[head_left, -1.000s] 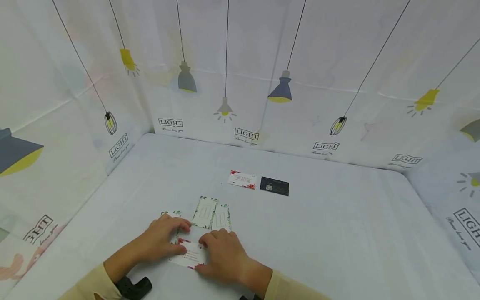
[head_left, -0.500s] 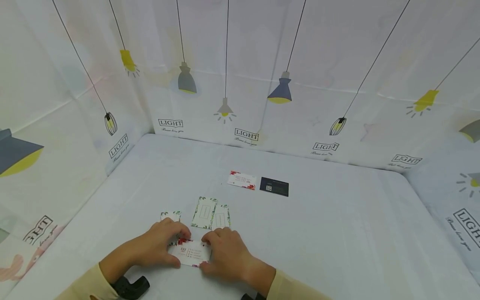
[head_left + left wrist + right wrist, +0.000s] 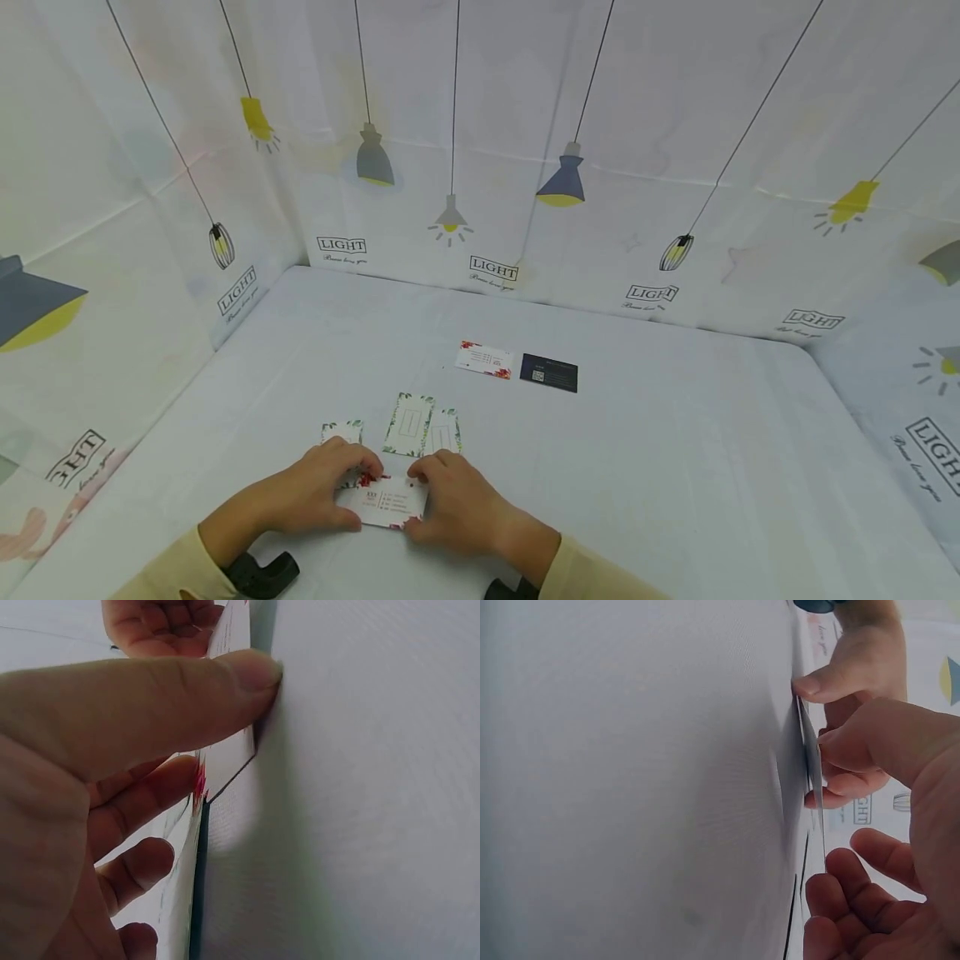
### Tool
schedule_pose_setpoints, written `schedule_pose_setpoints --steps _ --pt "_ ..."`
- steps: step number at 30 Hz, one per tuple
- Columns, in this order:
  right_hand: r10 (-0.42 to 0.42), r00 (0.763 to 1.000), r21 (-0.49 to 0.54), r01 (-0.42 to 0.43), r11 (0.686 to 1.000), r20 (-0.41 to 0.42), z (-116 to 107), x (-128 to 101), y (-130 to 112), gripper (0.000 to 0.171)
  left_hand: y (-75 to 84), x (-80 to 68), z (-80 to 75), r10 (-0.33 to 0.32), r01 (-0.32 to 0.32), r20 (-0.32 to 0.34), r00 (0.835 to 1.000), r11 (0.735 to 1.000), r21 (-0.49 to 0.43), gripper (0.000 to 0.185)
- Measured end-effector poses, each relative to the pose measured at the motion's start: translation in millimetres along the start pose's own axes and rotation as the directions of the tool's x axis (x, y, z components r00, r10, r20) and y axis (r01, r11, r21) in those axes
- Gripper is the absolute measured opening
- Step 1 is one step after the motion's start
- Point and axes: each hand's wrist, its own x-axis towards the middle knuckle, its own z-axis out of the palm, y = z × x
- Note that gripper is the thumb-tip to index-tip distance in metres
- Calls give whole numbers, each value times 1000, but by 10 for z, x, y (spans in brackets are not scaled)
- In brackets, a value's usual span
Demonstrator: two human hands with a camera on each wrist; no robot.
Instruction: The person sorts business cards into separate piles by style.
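A white card with red flowers (image 3: 386,502) is pinched at its two short ends by both hands, near the table's front edge. My left hand (image 3: 326,490) grips its left end, thumb (image 3: 150,705) on the near edge and fingers behind. My right hand (image 3: 453,502) holds the right end. In the left wrist view the card (image 3: 229,750) stands tilted, its near edge by the cloth. The right wrist view shows the card (image 3: 815,776) edge-on between both hands, just off the cloth.
Three green-bordered cards (image 3: 410,425) (image 3: 444,433) (image 3: 342,432) lie just beyond the hands. Farther back lie another red-flowered card (image 3: 485,360) and a dark card (image 3: 549,372). The table (image 3: 675,467) is covered in pale cloth, with lamp-print curtains on three sides.
The red-flowered card has come out from under the hands, shifted slightly right and now shows more of its face. Both hands have moved to its ends.
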Motion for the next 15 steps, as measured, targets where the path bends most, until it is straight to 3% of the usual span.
schedule_pose_setpoints --steps 15 --pt "13 999 25 -12 1000 -37 1 -33 21 58 50 29 7 -4 3 -51 999 1000 -12 42"
